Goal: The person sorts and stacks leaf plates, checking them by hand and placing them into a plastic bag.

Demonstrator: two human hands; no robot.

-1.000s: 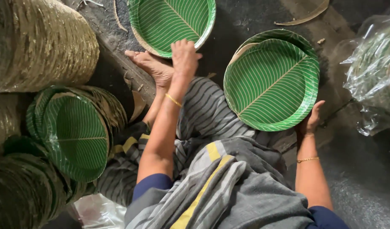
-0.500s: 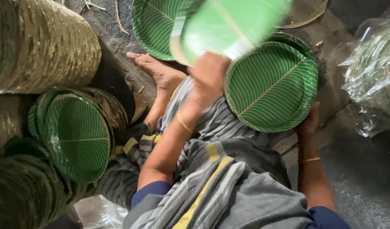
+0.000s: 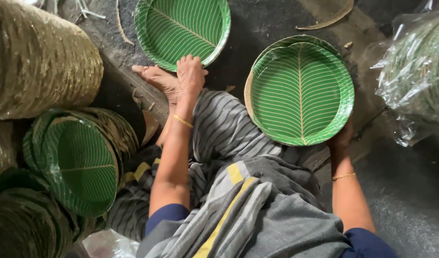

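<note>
- Sitting on the floor point(image 3: 267, 19), the person has two low piles of green plates printed like a leaf, one on each side of the far end of the legs, so both can be reached without standing.
- The left hand point(image 3: 190, 74) is stretched forward over the bare foot point(image 3: 155, 79). Its fingertips touch the near rim of the far plate pile point(image 3: 181, 28). The grip is flat and loose, fingers together, closed around nothing; it seems to press or steady the rim more than to hold it.
- The right hand point(image 3: 341, 138) is at the near right edge of the right plate pile point(image 3: 300, 93). The plates hide the fingers, so it cannot be told if this grip pinches the rim or only rests against it.
- In the right pile the top plate is a little shifted from the ones below, whose pale edge shows on the left side. The hand at the rim is probably there to keep the pile straight.
- At the left a long stack of plates lies on its side point(image 3: 81, 162), its open face turned to the person.
- Further left and far are rolled stacks with brown backs point(image 3: 38, 57).
- At the right edge a clear plastic bag with plates point(image 3: 415, 76) lies apart from both hands.
</note>
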